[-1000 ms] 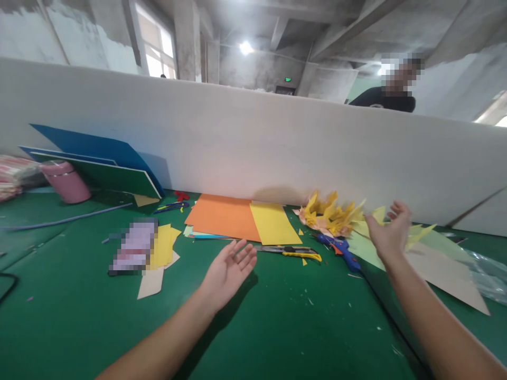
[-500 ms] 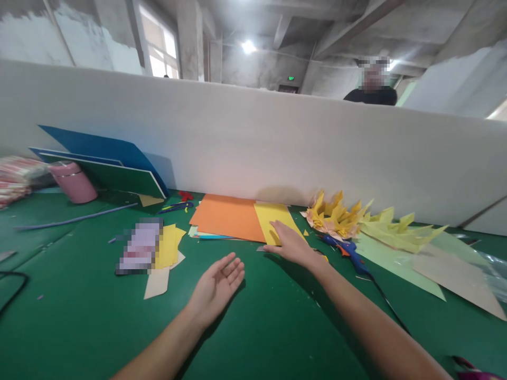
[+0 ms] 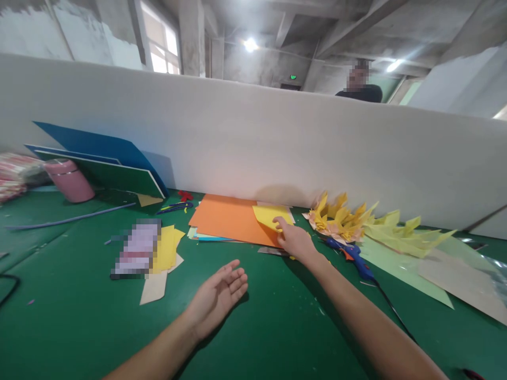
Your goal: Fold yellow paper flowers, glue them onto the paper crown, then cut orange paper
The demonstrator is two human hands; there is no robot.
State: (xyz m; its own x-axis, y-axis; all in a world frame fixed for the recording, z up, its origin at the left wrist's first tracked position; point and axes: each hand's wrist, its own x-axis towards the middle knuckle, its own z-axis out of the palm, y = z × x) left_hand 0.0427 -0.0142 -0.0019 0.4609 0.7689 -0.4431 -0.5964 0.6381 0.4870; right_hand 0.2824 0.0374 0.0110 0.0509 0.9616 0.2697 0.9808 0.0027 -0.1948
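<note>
My right hand (image 3: 295, 240) pinches the near edge of a yellow paper sheet (image 3: 269, 214) and lifts it off the orange sheet (image 3: 227, 217) beneath. My left hand (image 3: 219, 293) rests palm up on the green table (image 3: 79, 316), fingers apart, holding nothing. A utility knife (image 3: 273, 252) lies partly hidden under my right hand. Just right of that hand sit a pile of yellow folded paper pieces (image 3: 336, 216) and a blue glue gun (image 3: 352, 256).
A white partition (image 3: 237, 137) runs along the back; a person stands behind it. Blue and green boards (image 3: 103, 163) lean at the left beside a pink cup (image 3: 69, 179). Yellow and tan paper scraps (image 3: 162, 258) lie left of centre; pale green sheets (image 3: 404, 253) lie at the right.
My right hand swung left from the yellow paper pile to the yellow sheet and has lifted its near edge. My left hand has stayed nearly still.
</note>
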